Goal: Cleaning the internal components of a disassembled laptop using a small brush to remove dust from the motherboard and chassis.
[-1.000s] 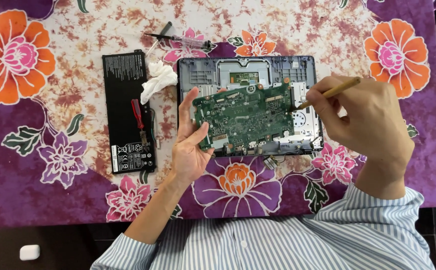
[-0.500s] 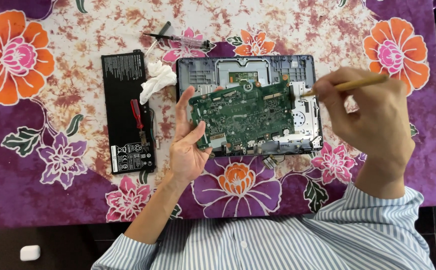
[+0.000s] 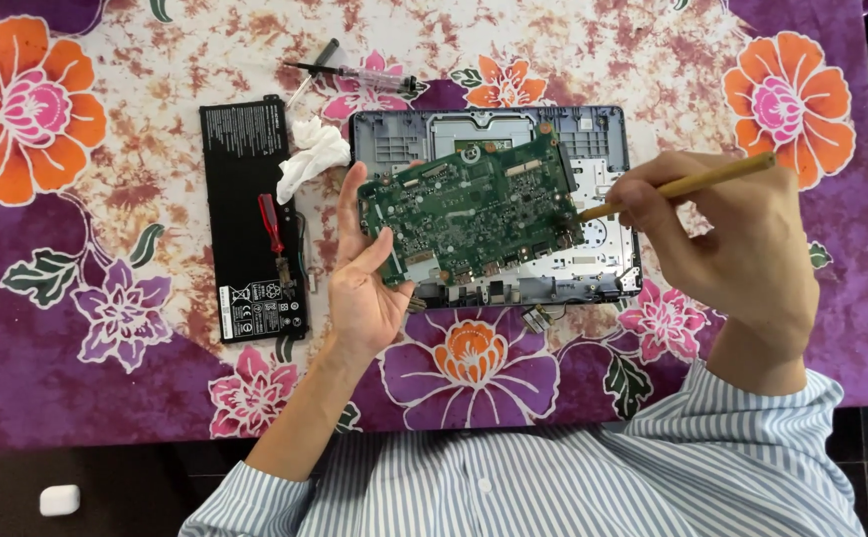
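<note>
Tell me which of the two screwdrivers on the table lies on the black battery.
The small red-handled screwdriver lies on the black battery. The clear-handled screwdriver lies farther up, on the flowered tablecloth.

The left hand (image 3: 359, 283) grips a green circuit board (image 3: 474, 214); the right hand (image 3: 737, 249) touches a wooden stick (image 3: 693, 185) to it.

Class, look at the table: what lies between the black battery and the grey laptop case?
In the head view, a crumpled white tissue lies between the battery and the laptop case, overlapping the battery's edge.

head camera, looking down (close), tabletop (image 3: 106, 398)
</note>
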